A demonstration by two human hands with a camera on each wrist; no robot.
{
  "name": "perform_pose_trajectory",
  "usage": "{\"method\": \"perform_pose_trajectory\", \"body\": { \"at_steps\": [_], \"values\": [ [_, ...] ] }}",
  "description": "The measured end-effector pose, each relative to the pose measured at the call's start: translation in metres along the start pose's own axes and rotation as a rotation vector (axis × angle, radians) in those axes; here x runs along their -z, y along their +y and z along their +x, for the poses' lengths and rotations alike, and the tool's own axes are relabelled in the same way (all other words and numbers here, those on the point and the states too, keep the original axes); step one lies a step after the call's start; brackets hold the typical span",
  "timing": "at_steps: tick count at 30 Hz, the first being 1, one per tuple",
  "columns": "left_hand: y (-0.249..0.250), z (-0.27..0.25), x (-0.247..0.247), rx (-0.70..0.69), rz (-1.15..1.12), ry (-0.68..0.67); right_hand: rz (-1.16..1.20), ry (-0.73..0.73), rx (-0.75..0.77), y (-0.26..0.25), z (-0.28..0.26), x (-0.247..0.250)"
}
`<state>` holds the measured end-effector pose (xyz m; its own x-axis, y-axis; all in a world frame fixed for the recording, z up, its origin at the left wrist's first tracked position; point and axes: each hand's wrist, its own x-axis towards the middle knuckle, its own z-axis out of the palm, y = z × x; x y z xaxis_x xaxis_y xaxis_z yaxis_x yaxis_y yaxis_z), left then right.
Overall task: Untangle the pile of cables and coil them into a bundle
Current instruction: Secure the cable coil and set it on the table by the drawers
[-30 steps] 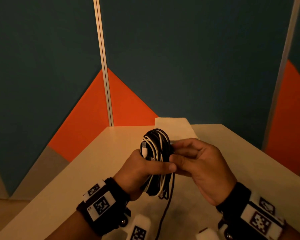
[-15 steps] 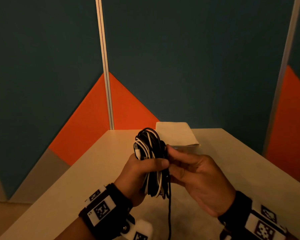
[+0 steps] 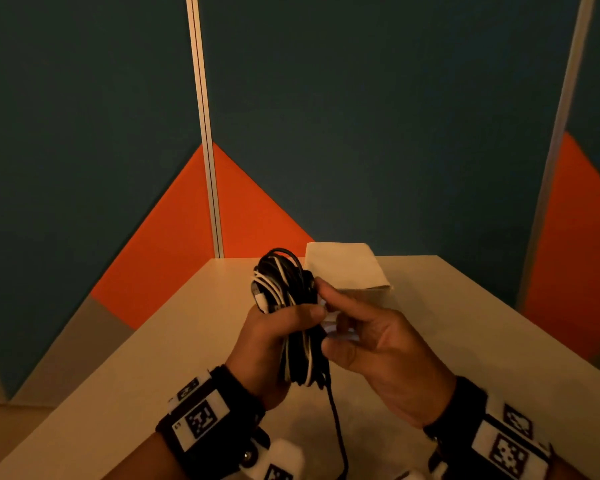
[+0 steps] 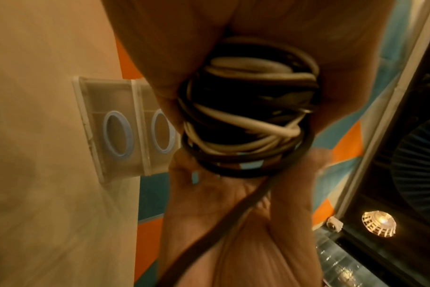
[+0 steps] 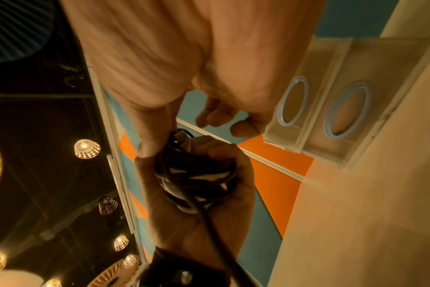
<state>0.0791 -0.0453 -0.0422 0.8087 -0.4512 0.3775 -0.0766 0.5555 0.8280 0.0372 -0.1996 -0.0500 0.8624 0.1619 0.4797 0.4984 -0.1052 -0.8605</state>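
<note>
A coil of black and white cables (image 3: 284,299) is held upright above the table. My left hand (image 3: 274,337) grips it round the middle, thumb across the front. My right hand (image 3: 357,334) is beside the coil's right edge; its index fingertip (image 3: 321,284) touches the loops and the other fingers are loosely bent, holding nothing I can make out. One black cable tail (image 3: 336,427) hangs down from the coil's bottom. The left wrist view shows the coil (image 4: 246,120) inside my grip, the right wrist view shows the coil (image 5: 194,174) in the left palm.
The white table (image 3: 465,341) stands in a corner of teal and orange partition walls. A clear plastic box with a pale lid (image 3: 347,268) sits at the table's back edge, just behind the hands; its blue rings (image 4: 118,134) show in the wrist views.
My right hand's fingers have opened away from the coil, leaving only the index tip against it. The left hand keeps its grip, and both hands sit slightly lower in view.
</note>
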Motion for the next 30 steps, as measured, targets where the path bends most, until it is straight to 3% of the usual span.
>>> {"method": "perform_pose_trajectory", "body": {
  "at_steps": [3,7,10,12,16,20,25,30],
  "values": [
    [0.008,0.004,0.009,-0.023,-0.008,0.047,-0.046,0.03,-0.173,-0.002,0.0,0.005],
    [0.011,0.011,0.024,-0.069,-0.001,0.151,-0.161,-0.339,-0.474,-0.014,-0.004,0.0],
    [0.008,0.009,0.025,-0.107,-0.011,0.1,0.125,-0.337,-0.727,-0.011,-0.005,-0.007],
    [0.006,0.007,0.027,-0.08,-0.034,0.053,0.381,-0.338,-0.792,-0.009,-0.005,-0.006],
    [0.004,0.002,0.024,-0.089,0.011,-0.095,0.66,-0.295,-0.707,-0.002,-0.004,-0.011],
    [0.006,-0.001,0.014,-0.141,0.091,-0.225,0.665,-0.207,-0.545,-0.005,-0.006,-0.017],
    [-0.003,-0.001,0.016,-0.099,0.174,-0.144,0.493,-0.234,-0.228,-0.009,-0.007,-0.023],
    [-0.012,-0.003,0.007,-0.155,0.393,-0.108,0.251,-0.208,-0.227,-0.005,-0.014,-0.02]
  ]
}}
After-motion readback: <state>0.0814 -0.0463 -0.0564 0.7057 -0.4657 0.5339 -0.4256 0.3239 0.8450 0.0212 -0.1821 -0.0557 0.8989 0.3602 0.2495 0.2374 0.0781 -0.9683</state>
